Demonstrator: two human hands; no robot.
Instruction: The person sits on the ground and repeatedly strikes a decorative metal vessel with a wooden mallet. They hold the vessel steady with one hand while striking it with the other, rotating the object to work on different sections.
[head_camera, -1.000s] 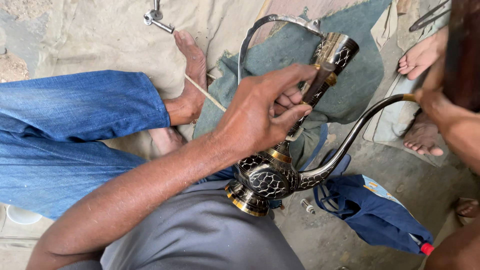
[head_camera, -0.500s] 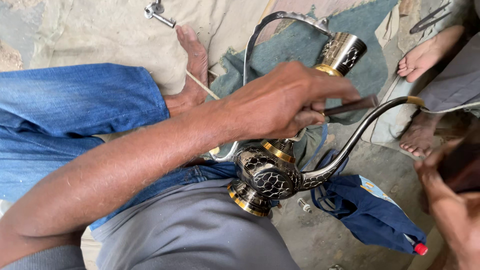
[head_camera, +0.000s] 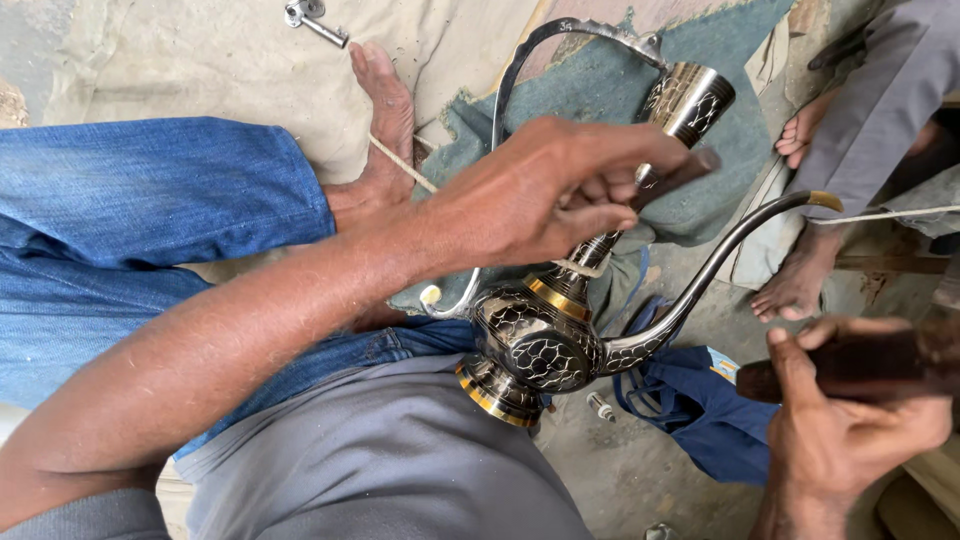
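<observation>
An ornate dark metal ewer (head_camera: 540, 345) with gold bands, a curved spout (head_camera: 720, 250) and a looping handle (head_camera: 520, 60) rests tilted against my lap. My left hand (head_camera: 540, 190) is closed over its neck and pinches a short dark punch (head_camera: 685, 172) against the metal just below the flared mouth (head_camera: 690, 100). My right hand (head_camera: 840, 430), at the lower right and clear of the ewer, grips a dark wooden mallet handle (head_camera: 860, 365); its far end is blurred.
My bare foot (head_camera: 385, 120) and jeans leg (head_camera: 150, 210) lie on pale cloth. A green cloth (head_camera: 600, 90) and a blue cloth (head_camera: 700, 410) sit under the ewer. Another person's feet (head_camera: 795, 285) and grey trouser leg (head_camera: 880, 90) are at the right. A metal fitting (head_camera: 315, 20) lies at the top.
My right hand has dropped with the wooden handle from beside the spout at upper right to the lower right. My left hand stays on the neck, the punch now showing past my fingers.
</observation>
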